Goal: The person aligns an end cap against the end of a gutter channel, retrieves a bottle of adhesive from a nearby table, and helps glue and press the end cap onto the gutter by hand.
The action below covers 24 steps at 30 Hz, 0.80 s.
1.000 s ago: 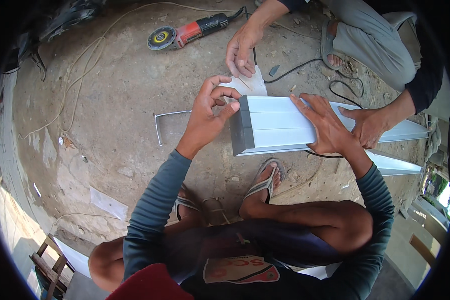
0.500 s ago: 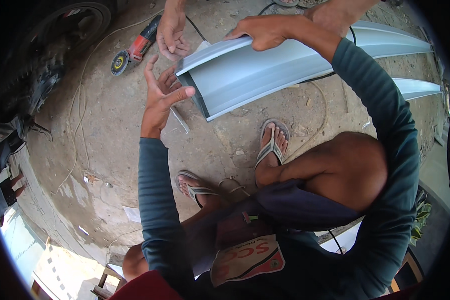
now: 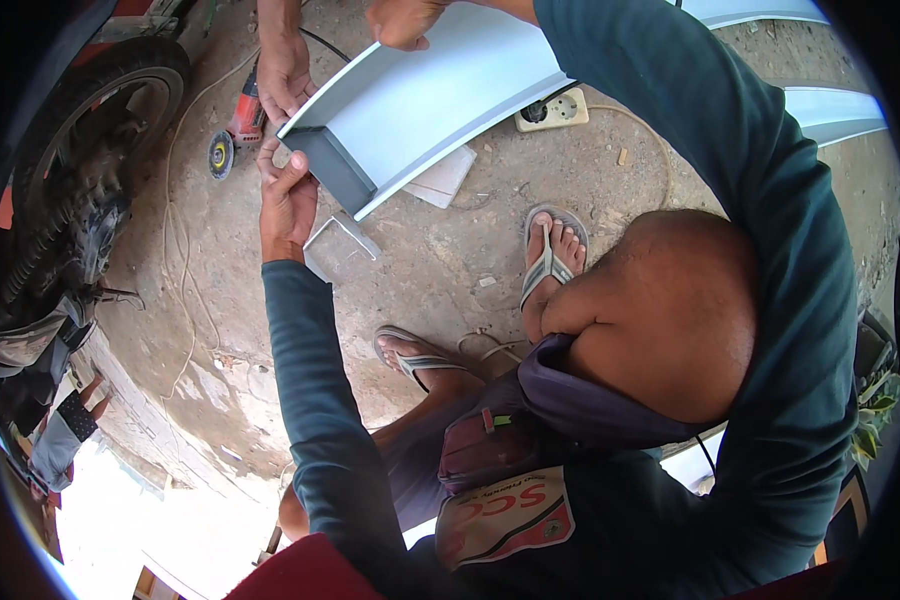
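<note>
The long, smooth white trough (image 3: 460,95) is above rough, dusty ground (image 3: 450,280), slanting from its dull grey, flat end piece (image 3: 335,165) at lower left up to the right. The left hand (image 3: 288,205) is half curled at that end piece, but I can't tell if it grips. The right hand (image 3: 402,22) is curled tight on the trough's far edge.

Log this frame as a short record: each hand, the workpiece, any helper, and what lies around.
Workpiece: white channel with a grey end cap
Left hand: grips the end cap, thumb on its inner side
Right hand: at the channel's far edge
Helper: co-worker's hand near the capped corner; contact unclear
Ground: red angle grinder, power socket
Picture's left: vehicle wheel
</note>
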Each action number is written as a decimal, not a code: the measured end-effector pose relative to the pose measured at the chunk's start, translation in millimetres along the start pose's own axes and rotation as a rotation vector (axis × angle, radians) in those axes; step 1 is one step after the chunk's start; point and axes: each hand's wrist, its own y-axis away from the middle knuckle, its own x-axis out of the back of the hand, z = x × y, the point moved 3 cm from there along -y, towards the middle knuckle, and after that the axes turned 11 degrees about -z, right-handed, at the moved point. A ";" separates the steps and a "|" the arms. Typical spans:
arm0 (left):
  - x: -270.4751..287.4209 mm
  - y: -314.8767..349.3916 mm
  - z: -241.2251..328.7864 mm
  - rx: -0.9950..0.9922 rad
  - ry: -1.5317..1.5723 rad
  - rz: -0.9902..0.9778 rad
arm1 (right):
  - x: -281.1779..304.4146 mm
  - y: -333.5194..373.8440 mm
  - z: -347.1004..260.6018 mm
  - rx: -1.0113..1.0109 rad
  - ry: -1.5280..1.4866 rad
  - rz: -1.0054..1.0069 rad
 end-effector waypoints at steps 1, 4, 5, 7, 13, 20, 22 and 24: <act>2.5 -1.9 -0.5 0.002 0.014 0.000 | 1.3 -0.5 -0.4 0.000 0.002 -0.004; 11.6 -3.8 -6.9 0.023 0.073 0.001 | 1.5 -3.6 -3.3 0.002 0.002 -0.019; 15.5 -4.1 -9.4 0.017 0.090 0.011 | 2.8 -3.3 -2.5 0.001 0.000 -0.021; 17.6 -5.1 -12.9 0.020 0.092 0.020 | 3.7 -5.6 -3.1 -0.002 0.000 -0.035; 28.4 -11.7 -18.1 0.031 0.103 -0.010 | 4.5 -5.9 0.8 -0.013 -0.009 -0.049; 28.0 -10.0 -10.0 0.055 0.174 -0.047 | 13.0 -7.9 -7.9 -0.011 0.000 -0.058; 16.7 -13.6 -11.2 0.071 0.159 -0.069 | 5.6 -7.3 1.1 -0.010 -0.021 -0.061; 14.1 -15.4 -12.5 0.079 0.145 -0.085 | 0.5 -5.7 2.9 0.052 -0.015 -0.066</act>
